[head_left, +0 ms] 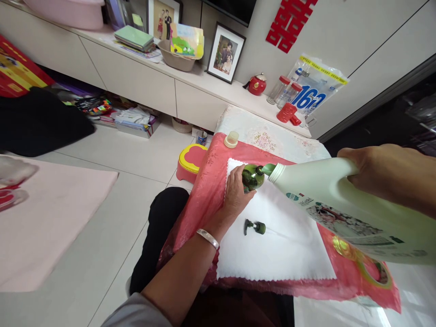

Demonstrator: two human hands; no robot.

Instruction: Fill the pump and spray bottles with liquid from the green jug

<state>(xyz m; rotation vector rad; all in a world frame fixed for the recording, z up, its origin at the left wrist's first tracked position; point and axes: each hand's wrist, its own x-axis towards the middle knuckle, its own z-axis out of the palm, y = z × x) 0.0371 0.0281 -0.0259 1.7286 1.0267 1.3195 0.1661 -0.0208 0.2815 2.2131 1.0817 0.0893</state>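
Observation:
My left hand is wrapped around a small dark green bottle that stands on a white cloth. My right hand grips the handle end of a big white jug, tilted so its spout sits at the green bottle's open mouth. The green pump top lies on the white cloth just in front of my left hand. A round cream cap rests on the red cloth farther back.
The red cloth covers a small table with a floral cover behind it. A red and yellow stool stands on the tiled floor to the left. A long white shelf holds photo frames, jars and a red pot.

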